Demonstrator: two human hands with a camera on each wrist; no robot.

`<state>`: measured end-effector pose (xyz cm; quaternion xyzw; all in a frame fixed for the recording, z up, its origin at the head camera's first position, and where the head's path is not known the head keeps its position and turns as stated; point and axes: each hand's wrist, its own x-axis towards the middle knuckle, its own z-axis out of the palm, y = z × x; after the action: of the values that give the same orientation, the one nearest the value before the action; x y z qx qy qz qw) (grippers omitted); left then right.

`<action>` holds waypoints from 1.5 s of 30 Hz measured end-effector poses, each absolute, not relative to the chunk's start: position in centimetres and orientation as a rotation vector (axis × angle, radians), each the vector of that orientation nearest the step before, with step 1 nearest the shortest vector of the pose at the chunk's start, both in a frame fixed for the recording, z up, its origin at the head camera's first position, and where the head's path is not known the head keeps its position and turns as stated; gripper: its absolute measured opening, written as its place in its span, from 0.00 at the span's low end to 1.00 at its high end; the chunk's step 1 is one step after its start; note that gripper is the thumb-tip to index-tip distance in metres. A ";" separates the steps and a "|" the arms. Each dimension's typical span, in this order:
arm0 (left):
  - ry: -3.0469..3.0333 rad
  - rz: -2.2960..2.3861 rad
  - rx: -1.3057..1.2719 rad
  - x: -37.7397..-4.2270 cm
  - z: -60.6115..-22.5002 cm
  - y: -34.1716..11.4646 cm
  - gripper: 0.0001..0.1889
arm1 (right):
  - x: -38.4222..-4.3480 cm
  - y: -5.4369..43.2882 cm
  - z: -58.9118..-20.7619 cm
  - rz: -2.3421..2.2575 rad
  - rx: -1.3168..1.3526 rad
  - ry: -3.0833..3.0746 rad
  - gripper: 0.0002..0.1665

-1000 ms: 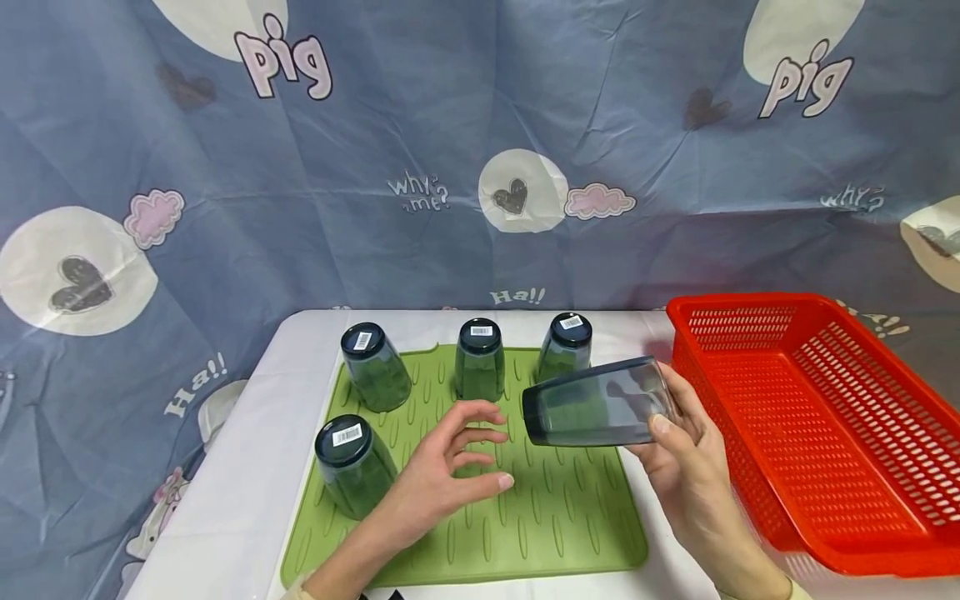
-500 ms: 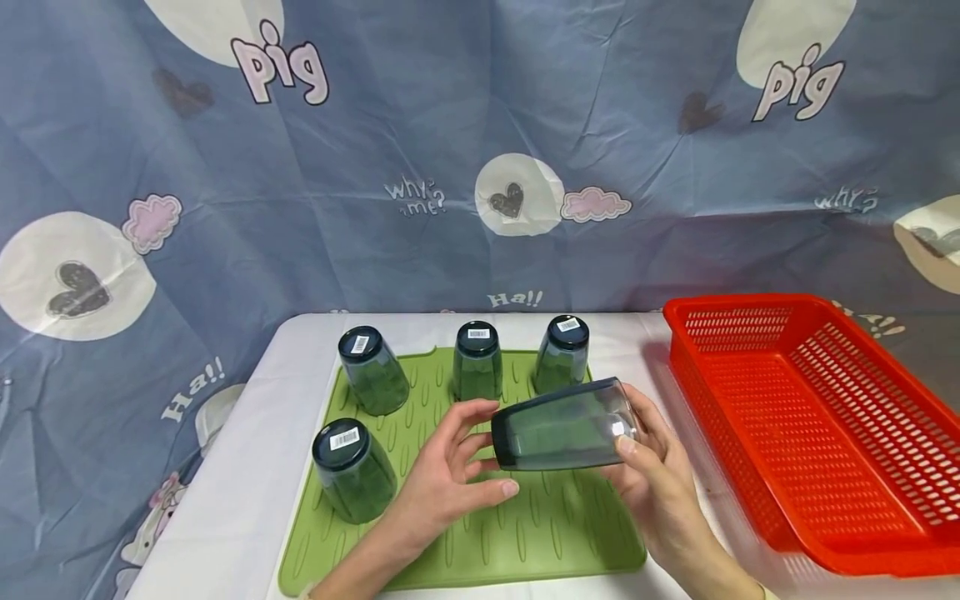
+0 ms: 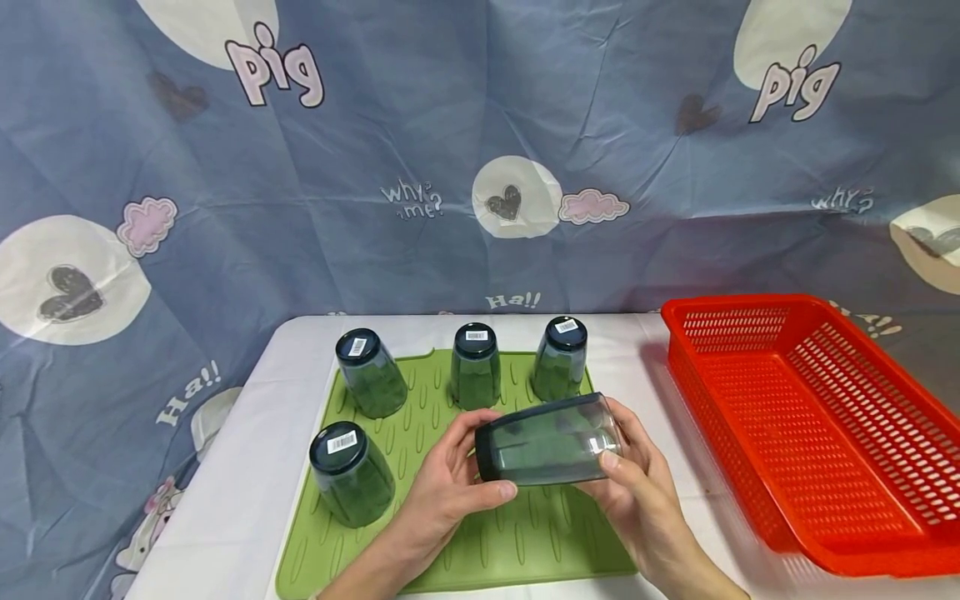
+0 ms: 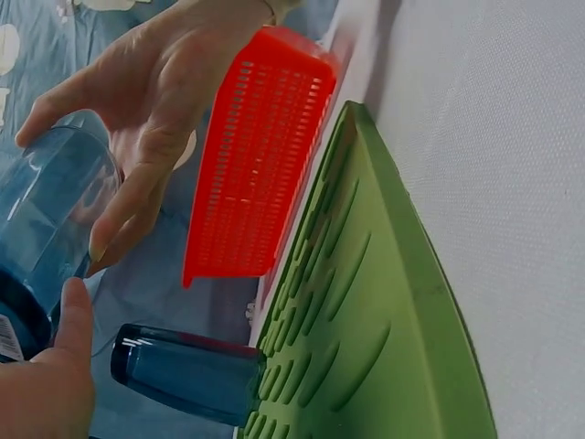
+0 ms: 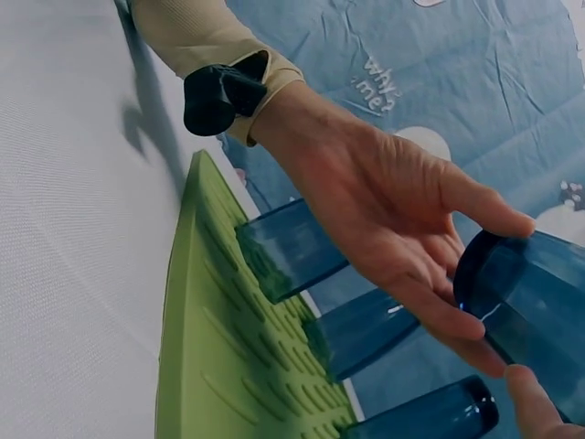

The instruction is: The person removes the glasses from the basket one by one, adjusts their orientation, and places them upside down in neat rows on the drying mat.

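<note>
A tinted blue-grey drinking glass [image 3: 551,442] lies nearly level in the air above the green mat [image 3: 525,542]. Its thick dark base points left. My left hand [image 3: 446,492] holds the base end between thumb and fingers, seen clearly in the right wrist view, where the same hand [image 5: 384,210] curls about the base. At the rim end, my right hand [image 3: 637,492] grips the glass with its thumb on the near side. Upside down on the mat stand several matching glasses, among them a front left glass [image 3: 352,475] and a back middle glass [image 3: 476,367].
A red plastic basket [image 3: 750,467] stands on the white tablecloth [image 3: 217,500] to the right of the mat. Another upturned glass [image 3: 560,358] is at the mat's back right, just behind the held one. A patterned blue cloth [image 3: 420,267] hangs behind the table.
The right hand has carried the glass left and a little down, away from the basket side. Its base has come into the left hand, whose fingers and thumb were spread apart before.
</note>
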<state>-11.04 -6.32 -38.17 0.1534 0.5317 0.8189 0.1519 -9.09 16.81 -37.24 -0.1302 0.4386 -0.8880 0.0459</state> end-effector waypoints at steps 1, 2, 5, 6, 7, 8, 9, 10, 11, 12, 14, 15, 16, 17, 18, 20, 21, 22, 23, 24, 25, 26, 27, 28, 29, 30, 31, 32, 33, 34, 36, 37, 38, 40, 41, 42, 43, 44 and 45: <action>1.522 2.358 0.441 -11.0 -38.2 -6.3 0.37 | -9.1 16.8 -37.3 -2.709 -0.406 1.336 0.31; 1.519 2.365 0.441 -11.0 -38.3 -6.2 0.37 | -9.0 16.8 -37.3 -2.708 -0.416 1.335 0.31; 1.495 2.388 0.444 -10.9 -38.4 -6.1 0.37 | -9.0 16.7 -37.4 -2.700 -0.459 1.328 0.31; 1.486 2.393 0.440 -10.9 -38.4 -6.1 0.37 | -9.0 16.7 -37.5 -2.698 -0.472 1.327 0.31; 1.481 2.396 0.432 -10.9 -38.4 -6.1 0.38 | -8.9 16.6 -37.5 -2.698 -0.482 1.324 0.31; 1.475 2.398 0.420 -10.8 -38.4 -6.1 0.37 | -8.9 16.6 -37.5 -2.699 -0.486 1.317 0.31; 1.471 2.399 0.402 -10.8 -38.4 -6.1 0.37 | -8.9 16.6 -37.6 -2.700 -0.488 1.312 0.31; 1.470 2.399 0.385 -10.8 -38.4 -6.1 0.37 | -8.9 16.5 -37.6 -2.700 -0.489 1.308 0.31; 1.473 2.399 0.370 -10.8 -38.4 -6.1 0.37 | -8.9 16.5 -37.6 -2.700 -0.486 1.308 0.31; 1.479 2.398 0.357 -10.7 -38.4 -6.1 0.37 | -8.9 16.5 -37.6 -2.700 -0.484 1.310 0.30; 1.491 2.400 0.343 -10.7 -38.4 -6.1 0.36 | -8.9 16.5 -37.7 -2.695 -0.484 1.323 0.30; 1.496 2.404 0.342 -10.7 -38.4 -6.1 0.35 | -8.9 16.5 -37.7 -2.692 -0.486 1.331 0.31; 1.504 2.408 0.345 -10.6 -38.4 -6.1 0.35 | -8.9 16.5 -37.7 -2.689 -0.489 1.339 0.31; 1.512 2.412 0.347 -10.6 -38.4 -6.1 0.35 | -9.0 16.5 -37.7 -2.686 -0.490 1.349 0.31; 1.518 2.416 0.348 -10.6 -38.4 -6.1 0.35 | -9.0 16.6 -37.7 -2.683 -0.493 1.356 0.31; 1.531 2.426 0.348 -10.5 -38.4 -6.1 0.35 | -9.0 16.6 -37.7 -2.679 -0.496 1.364 0.31; 1.536 2.431 0.349 -10.4 -38.3 -6.1 0.35 | -9.1 16.6 -37.7 -2.676 -0.497 1.369 0.31; 1.538 2.437 0.349 -10.4 -38.3 -6.1 0.35 | -9.1 16.6 -37.7 -2.673 -0.496 1.375 0.31; 1.539 2.444 0.352 -10.4 -38.3 -6.1 0.35 | -9.1 16.6 -37.7 -2.669 -0.496 1.382 0.31; 1.541 2.451 0.355 -10.3 -38.2 -6.1 0.35 | -9.1 16.6 -37.7 -2.665 -0.495 1.386 0.31; 1.543 2.457 0.361 -10.3 -38.2 -6.1 0.35 | -9.1 16.6 -37.7 -2.660 -0.497 1.392 0.31; 1.544 2.464 0.370 -10.3 -38.1 -6.2 0.34 | -9.1 16.6 -37.7 -2.655 -0.495 1.400 0.31; 1.546 2.471 0.376 -10.3 -38.0 -6.2 0.34 | -9.1 16.6 -37.7 -2.651 -0.491 1.403 0.31; 1.544 2.478 0.389 -10.3 -38.0 -6.2 0.34 | -9.2 16.7 -37.8 -2.646 -0.492 1.404 0.31; 1.545 2.485 0.402 -10.3 -37.9 -6.2 0.34 | -9.2 16.7 -37.8 -2.639 -0.499 1.402 0.31; 1.545 2.490 0.413 -10.3 -37.8 -6.3 0.34 | -9.2 16.8 -37.9 -2.632 -0.504 1.399 0.31; 1.543 2.496 0.425 -10.2 -37.7 -6.3 0.33 | -9.3 16.8 -38.0 -2.624 -0.514 1.398 0.31; 1.543 2.502 0.439 -10.2 -37.6 -6.4 0.33 | -9.3 16.9 -38.0 -2.615 -0.520 1.396 0.31; 1.542 2.508 0.448 -10.2 -37.5 -6.4 0.33 | -9.3 16.9 -38.1 -2.605 -0.529 1.395 0.31; 1.541 2.514 0.457 -10.2 -37.4 -6.4 0.33 | -9.4 16.9 -38.2 -2.595 -0.540 1.395 0.31; 1.544 2.525 0.465 -10.2 -37.3 -6.5 0.33 | -9.5 17.0 -38.4 -2.577 -0.553 1.399 0.31; 1.545 2.530 0.470 -10.2 -37.2 -6.5 0.33 | -9.5 17.0 -38.4 -2.570 -0.558 1.403 0.31; 1.546 2.534 0.473 -10.2 -37.2 -6.5 0.33 | -9.5 17.0 -38.5 -2.565 -0.565 1.406 0.31; 1.551 2.539 0.485 -10.3 -37.1 -6.6 0.33 | -9.7 17.1 -38.7 -2.554 -0.587 1.425 0.32; 1.554 2.541 0.488 -10.3 -37.0 -6.6 0.33 | -9.8 17.2 -38.7 -2.548 -0.604 1.444 0.33; 1.556 2.544 0.489 -10.3 -37.0 -6.7 0.33 | -9.9 17.2 -38.7 -2.543 -0.619 1.463 0.34; 1.558 2.547 0.491 -10.4 -36.9 -6.7 0.33 | -10.0 17.3 -38.7 -2.538 -0.630 1.486 0.34; 1.564 2.548 0.490 -10.4 -36.9 -6.8 0.33 | -10.1 17.4 -38.8 -2.534 -0.641 1.506 0.35; 1.575 2.546 0.490 -10.5 -36.8 -6.9 0.33 | -10.2 17.5 -38.7 -2.529 -0.654 1.534 0.35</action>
<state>-10.48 -6.92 -36.82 0.1611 0.5185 0.8381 0.0537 -10.17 17.50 -38.75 -0.2155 0.5057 -0.8335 0.0561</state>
